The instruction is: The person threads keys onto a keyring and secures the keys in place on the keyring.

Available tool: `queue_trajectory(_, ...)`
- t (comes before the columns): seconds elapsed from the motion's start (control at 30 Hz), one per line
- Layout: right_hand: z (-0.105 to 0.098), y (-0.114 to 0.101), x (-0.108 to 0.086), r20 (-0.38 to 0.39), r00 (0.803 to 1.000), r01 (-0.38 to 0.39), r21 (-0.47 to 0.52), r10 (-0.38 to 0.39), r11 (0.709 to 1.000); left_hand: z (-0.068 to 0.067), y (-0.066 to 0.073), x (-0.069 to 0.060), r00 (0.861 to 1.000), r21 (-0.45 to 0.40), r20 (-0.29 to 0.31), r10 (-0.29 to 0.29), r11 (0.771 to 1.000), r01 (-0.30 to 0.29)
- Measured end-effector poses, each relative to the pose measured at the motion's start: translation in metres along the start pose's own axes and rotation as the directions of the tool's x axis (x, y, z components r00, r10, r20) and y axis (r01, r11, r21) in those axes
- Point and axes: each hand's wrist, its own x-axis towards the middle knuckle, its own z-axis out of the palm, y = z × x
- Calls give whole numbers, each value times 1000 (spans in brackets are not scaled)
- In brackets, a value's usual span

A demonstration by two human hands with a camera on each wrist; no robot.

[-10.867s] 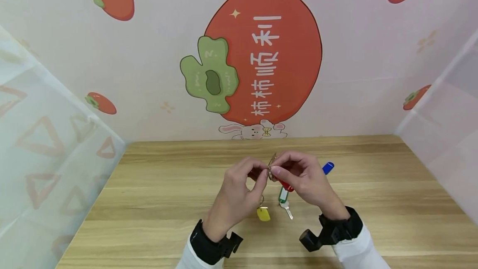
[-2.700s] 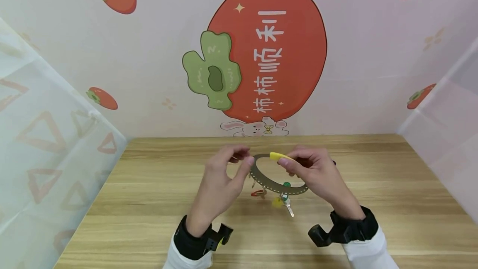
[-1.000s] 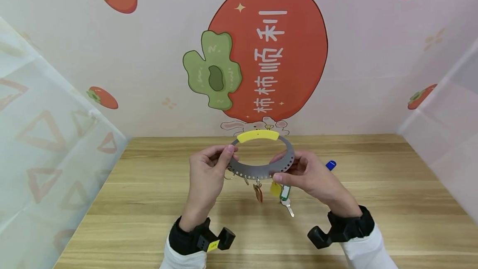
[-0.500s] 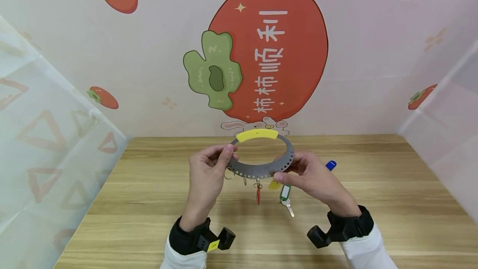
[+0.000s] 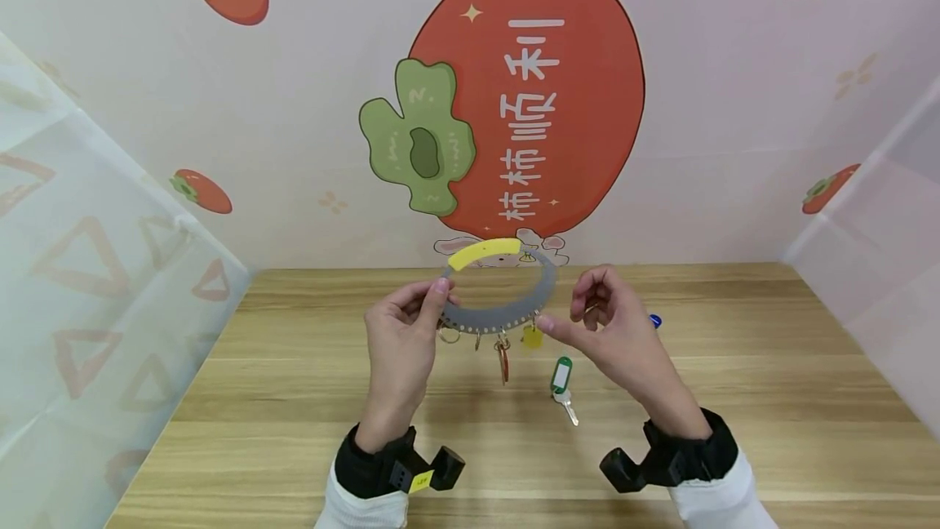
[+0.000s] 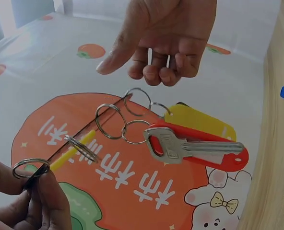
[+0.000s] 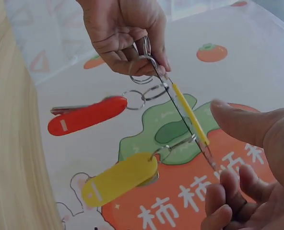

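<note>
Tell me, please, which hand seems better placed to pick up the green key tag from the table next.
Probably the right hand: it appears to hold nothing and is nearer the green key tag in the head view, while the left hand grips the ring-shaped key holder.

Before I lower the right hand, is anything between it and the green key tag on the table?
Nothing visible: in the head view no object stands between the right hand and the green key tag. The yellow tag hanging from the gray ring is off to the left of that path.
</note>
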Motion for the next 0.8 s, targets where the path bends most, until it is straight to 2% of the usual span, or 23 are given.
queue_trajectory(0.07, 2, -1, -2, 9, 999, 45, 1, -45, 999, 1, 0, 0, 1000, -22, -14, -20, 1000, 20)
queue_trajectory(0.17, 7, -1, -3, 75, 991, 105, 18, -107, 994, 3, 0, 1, 998, -62, -21, -52, 997, 51)
queue_trajectory(0.3, 15, -1, -3, 168, 979, 111, 39, -116, 993, 5, -1, 1, 995, -124, -12, -94, 988, 92)
queue_trajectory(0.6, 23, 1, -1, 257, 963, 52, 121, -82, 991, 8, 0, 0, 988, -182, 4, -154, 972, 152)
queue_trajectory(0.7, 22, 2, 0, 309, 949, 8, 193, -68, 981, 8, 1, 0, 987, -204, 20, -158, 966, 159)
queue_trajectory(0.8, 21, 3, 1, 361, 930, -36, 280, -71, 959, 8, 1, -1, 986, -213, 32, -161, 963, 164)
